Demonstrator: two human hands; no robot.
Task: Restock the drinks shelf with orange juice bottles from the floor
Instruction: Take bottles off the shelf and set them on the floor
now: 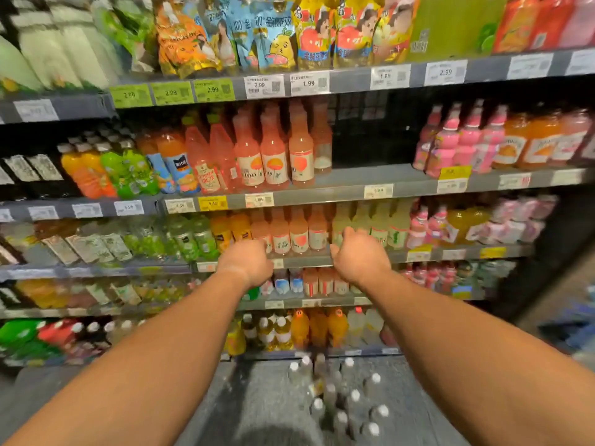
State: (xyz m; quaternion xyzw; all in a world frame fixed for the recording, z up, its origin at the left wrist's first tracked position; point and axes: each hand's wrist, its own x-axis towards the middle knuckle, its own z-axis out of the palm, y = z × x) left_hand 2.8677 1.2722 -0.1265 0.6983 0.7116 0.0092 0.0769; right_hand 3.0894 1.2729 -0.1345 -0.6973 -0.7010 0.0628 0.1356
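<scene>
Bare skin fills the foreground: two forearms reach out toward a drinks shelf (pixel 302 262), and both hands are seen from the back. The left hand (pixel 246 263) has its fingers (pixel 265 249) curled forward over the shelf's front edge, and the right hand (pixel 359 255) does likewise, its fingers (pixel 349 233) bent down in front of the bottles there. Whether either hand pinches a bottle or only rests on the rail I cannot tell, since the fingertips are hidden behind the knuckles and the picture is blurred.

Between the two hands stands a row of pink bottles (pixel 299 233) with pale labels, upright on that shelf. Just beyond the right fingers is a row of pale yellow-green bottles (pixel 380 225), and beyond the left fingers two orange bottles (pixel 230 230).

Orange juice bottles on the floor (pixel 257 397) are hard to make out: a cluster of upright bottles with white caps (pixel 344 400) stands below and between the forearms, well apart from both hands, their contents blurred. Just behind them, on the lowest shelf, are orange bottles with orange caps (pixel 318 326).

One tier above the hands, tall pink-orange bottles (pixel 273 149) stand beside an open gap (pixel 370 136) against the dark back panel. Price tags (pixel 309 82) line the shelf edges, and pouch drinks (pixel 277 30) fill the top tier.
</scene>
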